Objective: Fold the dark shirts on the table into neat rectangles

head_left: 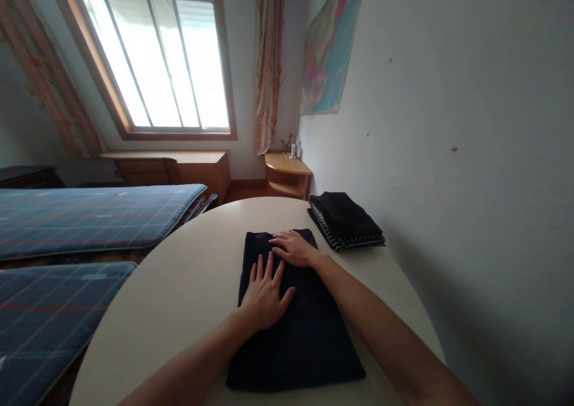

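Observation:
A dark navy folded cloth (300,346) lies flat on the pale round table (179,310), its long side running away from me. My left hand (264,295) rests palm down on the cloth's left part, fingers spread and pointing away. Farther up, my right hand (295,249) lies flat near the cloth's far edge, its fingers pointing left. Neither hand grips anything. Beyond the cloth to the right, a stack of folded black cloths (345,217) sits by the table's edge.
Two plaid mattresses (98,214) are at the left, close to the table. A white wall (470,214) runs along the right side. Behind the table stand a small wooden corner shelf (289,164) and a wooden desk (201,164) below the window.

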Available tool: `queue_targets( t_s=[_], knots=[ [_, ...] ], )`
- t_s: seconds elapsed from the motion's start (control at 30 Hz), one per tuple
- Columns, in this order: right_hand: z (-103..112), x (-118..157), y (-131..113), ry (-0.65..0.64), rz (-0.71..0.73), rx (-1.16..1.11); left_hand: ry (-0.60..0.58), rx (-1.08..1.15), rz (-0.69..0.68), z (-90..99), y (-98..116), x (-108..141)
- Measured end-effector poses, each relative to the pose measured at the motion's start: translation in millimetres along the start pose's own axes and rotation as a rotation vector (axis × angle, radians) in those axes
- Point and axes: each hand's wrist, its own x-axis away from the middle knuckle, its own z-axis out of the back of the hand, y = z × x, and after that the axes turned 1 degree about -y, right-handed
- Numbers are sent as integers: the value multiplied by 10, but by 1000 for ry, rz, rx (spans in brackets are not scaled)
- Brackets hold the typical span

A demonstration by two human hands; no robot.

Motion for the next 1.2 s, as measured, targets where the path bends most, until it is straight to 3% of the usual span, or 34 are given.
queue_targets(
  t_s=[0.1, 0.17, 0.33, 0.4, 0.53, 0.67, 0.77, 0.9, 1.03, 1.1, 1.2],
  knots=[
    [-117, 31, 4, -62, -70, 30, -53, -17, 8, 72, 104, 99],
    [-159, 24, 12, -53, -119, 55, -89, 19, -73, 122, 203, 228],
    [-140, -20, 49, -54, -295, 80, -226, 214, -619, 219, 366, 552],
    [-129, -24, 78, -43, -367, 82, -283, 242, -729, 269, 336, 609],
    [-131, -1, 117, -5, -475, 105, -341, 272, -773, 433, 132, 634],
    [-119, 78, 56, 45, -588, 143, -410, 372, -705, 599, -112, 659],
    [-80, 182, -59, 82, -645, 207, -362, 465, -577, 610, -247, 679],
    [2, 337, -248, 70, -746, 306, -177, 447, -290, 458, -299, 716],
    [86, 487, -418, 22, -820, 388, -57, 215, -20, 224, -265, 759],
    [124, 566, -483, 1, -831, 407, -73, 122, 40, 132, -292, 752],
    [175, 678, -550, -47, -855, 425, -107, 59, 9, 83, -414, 708]
  ],
)
